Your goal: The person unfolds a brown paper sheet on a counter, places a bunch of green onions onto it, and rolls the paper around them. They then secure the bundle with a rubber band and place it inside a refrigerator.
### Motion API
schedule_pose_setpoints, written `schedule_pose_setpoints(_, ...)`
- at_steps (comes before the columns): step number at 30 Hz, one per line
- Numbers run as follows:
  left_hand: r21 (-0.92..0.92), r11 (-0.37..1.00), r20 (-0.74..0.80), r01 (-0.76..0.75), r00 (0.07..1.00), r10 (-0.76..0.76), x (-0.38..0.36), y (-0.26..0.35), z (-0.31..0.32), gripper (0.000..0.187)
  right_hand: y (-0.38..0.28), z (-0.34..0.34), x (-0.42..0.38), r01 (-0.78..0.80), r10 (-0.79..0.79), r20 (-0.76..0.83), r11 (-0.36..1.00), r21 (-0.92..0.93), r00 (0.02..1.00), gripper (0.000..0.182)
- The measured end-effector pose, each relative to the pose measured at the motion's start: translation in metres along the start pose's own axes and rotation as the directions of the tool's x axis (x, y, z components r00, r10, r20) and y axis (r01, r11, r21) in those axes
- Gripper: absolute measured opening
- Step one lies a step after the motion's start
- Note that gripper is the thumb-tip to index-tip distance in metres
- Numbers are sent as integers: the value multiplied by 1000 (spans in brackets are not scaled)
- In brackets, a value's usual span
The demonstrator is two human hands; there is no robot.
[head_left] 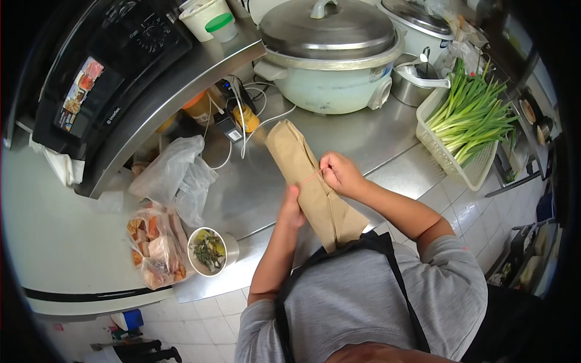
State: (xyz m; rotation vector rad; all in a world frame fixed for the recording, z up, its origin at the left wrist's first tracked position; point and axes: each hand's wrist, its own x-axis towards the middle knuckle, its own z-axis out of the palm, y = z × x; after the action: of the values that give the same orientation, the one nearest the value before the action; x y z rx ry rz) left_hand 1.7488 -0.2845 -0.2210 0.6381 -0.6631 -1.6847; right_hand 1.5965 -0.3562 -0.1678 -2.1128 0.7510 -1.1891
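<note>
A long, folded brown paper bag (302, 178) is held slanting in front of my chest, its lower end against the apron. My left hand (292, 209) grips its left side, thumb up, with the other fingers hidden behind the paper. On the right side my right hand (340, 174) is closed in a fist and pulls a thin reddish rubber band (311, 177) taut across the bag's front. What the bag contains is hidden.
A paper cup (207, 253) with chopped greens, a clear bag of food (158, 245) and a crumpled plastic bag (181, 175) lie left. A big lidded cooker (330, 78) stands behind. Right is a basket (445, 142) of green onions (469, 115). Cables (245, 121) trail across the steel counter.
</note>
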Motion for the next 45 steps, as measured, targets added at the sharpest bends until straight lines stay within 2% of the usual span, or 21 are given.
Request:
schedule_pose_setpoints(4,38,997,-65,-66,996,68,-3,7,31,76,10,6,-2,-173,176,-16,979,108,984,14)
schedule_pose_setpoints(7,127,980,-188,-153,966,175,1,11,29,61,8,-5,-2,-605,484,365,596,528,795,47)
schedule_pose_setpoints(9,212,953,-225,-218,938,265,3,8,25,50,31,-6,-21,-649,382,528,514,561,758,84)
schedule_pose_setpoints(11,299,912,-299,-279,881,368,5,8,41,40,33,3,-30,-595,194,583,475,648,789,98)
schedule_pose_setpoints(13,638,653,-190,-408,738,647,9,9,49,31,-8,-12,-23,-654,263,603,398,643,753,91)
schedule_pose_setpoints(15,912,293,3,-286,720,694,9,15,30,31,5,-14,-19,-642,301,567,380,666,767,80)
schedule_pose_setpoints(16,883,392,-44,-259,786,617,8,18,27,25,9,-15,-16,-641,307,563,365,675,768,75)
schedule_pose_setpoints(19,780,612,-153,-128,910,385,0,31,35,12,10,-30,-22,-820,382,752,26,571,537,57)
schedule_pose_setpoints(21,720,692,-188,-52,945,267,-13,37,54,8,0,-44,-27,-875,491,730,183,448,476,49)
schedule_pose_setpoints(25,741,647,-224,180,974,-14,-36,32,60,5,-2,-55,-49,-788,503,731,610,78,462,36)
schedule_pose_setpoints(28,849,356,-331,390,918,-217,-46,17,49,20,-12,-65,-54,-908,567,794,417,-46,220,36)
schedule_pose_setpoints(31,921,172,-296,349,915,-275,-45,-2,40,30,-24,-81,-56,-809,377,885,588,0,274,41)
schedule_pose_setpoints(32,942,152,-253,298,933,-256,-46,-7,38,33,-20,-83,-58,-766,296,913,643,27,280,55)
schedule_pose_setpoints(34,977,114,-156,181,968,-197,-44,-15,33,40,-40,-85,-69,-367,288,720,929,-50,631,65)
schedule_pose_setpoints(35,989,88,-105,120,982,-160,-43,-17,31,44,-47,-83,-74,-144,206,601,978,-150,772,70)
schedule_pose_setpoints(37,1000,22,7,-5,997,-82,-42,-20,26,51,-41,-69,-74,-5,7,396,1000,-6,918,79)
schedule_pose_setpoints(40,985,-79,156,-153,987,41,-42,-22,21,62,-17,-47,-64,166,-173,177,985,50,969,84)
schedule_pose_setpoints(42,981,40,179,-189,968,174,-40,-20,21,70,-11,-38,-58,131,-140,151,989,67,978,80)
schedule_pose_setpoints(43,956,205,154,-208,955,253,-36,-20,22,73,-12,-37,-54,102,-111,174,993,60,978,79)
schedule_pose_setpoints(44,806,518,108,-288,931,349,-31,-17,27,85,-14,-37,-50,72,-81,197,996,52,977,78)
schedule_pose_setpoints(45,752,572,102,-328,915,391,-25,-15,40,87,-14,-37,-48,41,-49,220,998,42,974,78)
